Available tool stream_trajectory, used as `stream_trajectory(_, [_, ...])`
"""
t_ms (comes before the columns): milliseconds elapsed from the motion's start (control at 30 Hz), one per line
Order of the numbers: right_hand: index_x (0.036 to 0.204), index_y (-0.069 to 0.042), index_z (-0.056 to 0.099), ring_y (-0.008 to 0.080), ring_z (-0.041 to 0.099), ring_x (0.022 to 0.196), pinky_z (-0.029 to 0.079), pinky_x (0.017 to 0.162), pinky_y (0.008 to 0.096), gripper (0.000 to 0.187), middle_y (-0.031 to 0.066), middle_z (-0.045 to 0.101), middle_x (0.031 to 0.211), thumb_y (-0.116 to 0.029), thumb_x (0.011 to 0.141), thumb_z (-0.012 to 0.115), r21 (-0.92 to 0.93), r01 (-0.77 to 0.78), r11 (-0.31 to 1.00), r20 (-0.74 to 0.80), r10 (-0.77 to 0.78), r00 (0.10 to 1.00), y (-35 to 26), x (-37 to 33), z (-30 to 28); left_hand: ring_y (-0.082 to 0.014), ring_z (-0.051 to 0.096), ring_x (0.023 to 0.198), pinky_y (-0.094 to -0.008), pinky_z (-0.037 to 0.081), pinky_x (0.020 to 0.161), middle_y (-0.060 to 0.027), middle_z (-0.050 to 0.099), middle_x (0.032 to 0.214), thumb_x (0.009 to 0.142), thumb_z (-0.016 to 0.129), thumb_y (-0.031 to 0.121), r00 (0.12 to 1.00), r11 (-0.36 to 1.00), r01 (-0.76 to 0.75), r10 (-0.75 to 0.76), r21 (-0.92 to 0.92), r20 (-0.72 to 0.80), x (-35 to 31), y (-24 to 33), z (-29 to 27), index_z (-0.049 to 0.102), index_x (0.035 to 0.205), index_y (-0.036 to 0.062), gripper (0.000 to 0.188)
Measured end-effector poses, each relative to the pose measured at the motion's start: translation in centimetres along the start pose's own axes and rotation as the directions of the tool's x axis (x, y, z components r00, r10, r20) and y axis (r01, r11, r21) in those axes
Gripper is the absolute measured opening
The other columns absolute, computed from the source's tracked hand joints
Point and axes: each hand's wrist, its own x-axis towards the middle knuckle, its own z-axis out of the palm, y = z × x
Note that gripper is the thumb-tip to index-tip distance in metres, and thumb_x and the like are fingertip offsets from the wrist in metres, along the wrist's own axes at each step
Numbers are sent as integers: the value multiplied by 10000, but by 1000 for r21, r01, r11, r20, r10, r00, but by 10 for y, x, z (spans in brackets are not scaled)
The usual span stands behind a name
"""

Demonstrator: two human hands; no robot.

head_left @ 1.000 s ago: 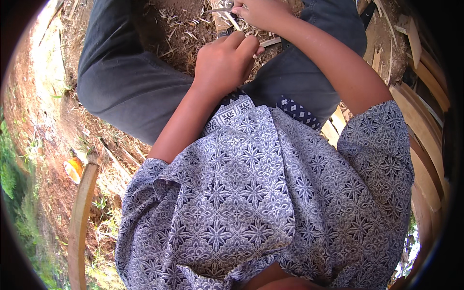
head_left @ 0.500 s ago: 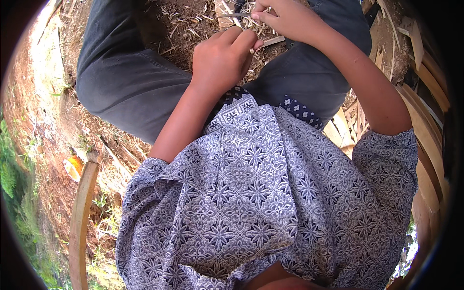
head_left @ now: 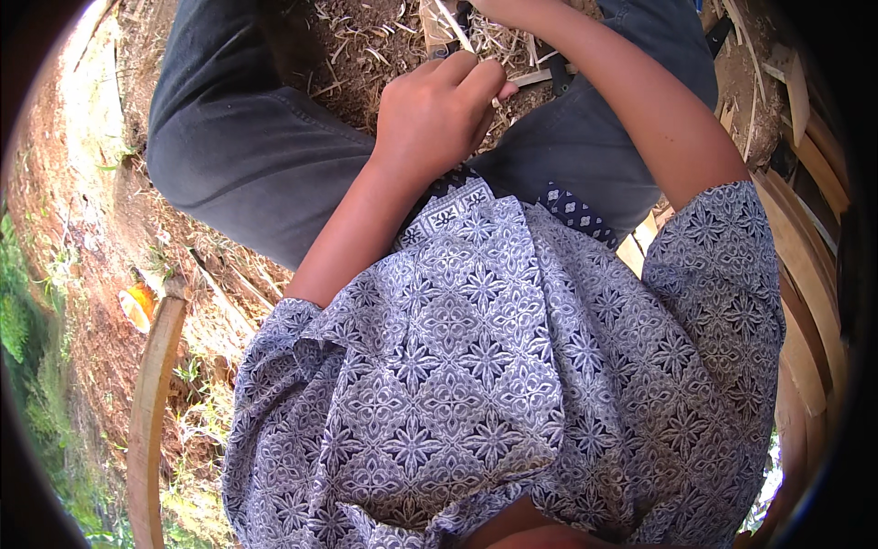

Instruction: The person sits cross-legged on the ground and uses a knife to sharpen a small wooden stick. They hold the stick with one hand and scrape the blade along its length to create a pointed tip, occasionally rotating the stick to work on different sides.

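Observation:
My left hand (head_left: 437, 105) is closed in front of my lap, its back turned up. A thin pale wood strip (head_left: 455, 25) runs up beyond its knuckles, and a small pale tip shows beside the curled fingers, seemingly the same strip. At the top edge is my right hand (head_left: 505, 9), only partly in the picture. Its fingers are cut off there, so what it holds is hidden.
Wood shavings (head_left: 366, 41) litter the soil between my bent legs. Curved wooden planks (head_left: 805, 265) are stacked at the right. A long wooden piece (head_left: 151, 421) and an orange object (head_left: 137, 306) are at the left.
My right hand has moved up and left, mostly out of the picture. The thin dark blade it held no longer shows clearly. My left hand has shifted slightly right and stays closed.

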Motion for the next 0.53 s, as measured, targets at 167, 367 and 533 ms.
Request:
stream_trajectory(167, [981,-52,703,373,705,856,539,758,472,226,186,733,908,-270,949,653,86,124,989,78,-131,988,-5,-41,-27,-306,642,656,-419,494,556,-69,590,778,945,691,239,1000,1000,17,-17,12,-10,-3,-3,-1,600,883,102,175])
stream_trajectory(367, [963,-77,706,364,705,826,538,741,462,212,190,725,876,-283,930,674,-1,14,1000,88,-14,996,-18,-45,-31,-258,664,691,-399,515,558,-35,587,788,889,719,246,1000,998,18,-20,61,20,-5,-7,1,598,905,137,164])
stream_trajectory(533, [979,-98,717,368,715,862,538,766,488,234,196,729,892,-324,931,679,9,25,1000,45,-26,999,5,-17,-1,-264,666,693,-402,516,556,-39,591,789,893,717,246,1000,998,7,-7,60,5,-5,-7,2,599,905,135,163])
